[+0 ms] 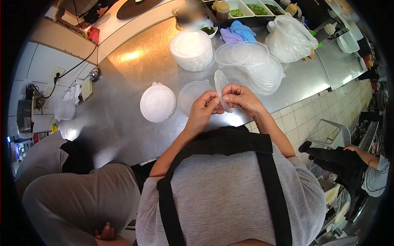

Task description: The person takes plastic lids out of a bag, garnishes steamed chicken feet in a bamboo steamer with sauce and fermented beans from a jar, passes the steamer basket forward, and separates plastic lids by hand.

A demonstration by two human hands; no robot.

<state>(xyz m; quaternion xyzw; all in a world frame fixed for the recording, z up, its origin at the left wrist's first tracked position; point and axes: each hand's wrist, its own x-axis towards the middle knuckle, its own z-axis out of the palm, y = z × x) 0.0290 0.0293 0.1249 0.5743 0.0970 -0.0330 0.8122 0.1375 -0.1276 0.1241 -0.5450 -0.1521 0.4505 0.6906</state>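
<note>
Between my two hands a translucent round plastic lid stands nearly edge-on above the steel counter. My left hand pinches its near left side, and the fingers of my right hand grip it from the right. Just behind my left hand another clear lid lies flat, partly covered by the hand. Left of that sits a white round lid or lidded container. Farther back rises a tall stack of lids. Fanned-out clear lids spread beyond my right hand.
At the back are blue and purple cloths, a full plastic bag and trays of chopped greens. Another person sits close on my left. A person's arm and a grey chair are at right.
</note>
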